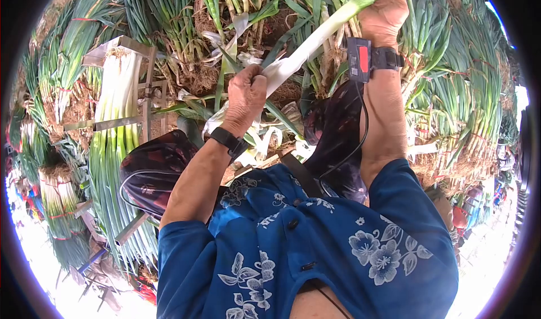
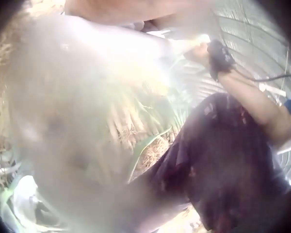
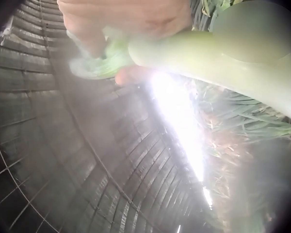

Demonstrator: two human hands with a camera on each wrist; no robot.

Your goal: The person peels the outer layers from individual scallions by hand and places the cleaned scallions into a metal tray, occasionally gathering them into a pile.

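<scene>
A long leek with a white stalk and green top runs diagonally between both hands in the head view. My left hand has its fingers curled round the white lower part. At the upper right my right hand grips the green upper part. In the right wrist view the right hand holds the pale green stalk, its thumb below. The left wrist view is hazy; the white stalk crosses its top, beside the left hand.
A metal rack at the left holds a row of cleaned leeks. Tied leek bundles stand at both sides, and rooty leeks lie ahead. Peeled leaves lie between the person's knees. A cable hangs from the right wrist.
</scene>
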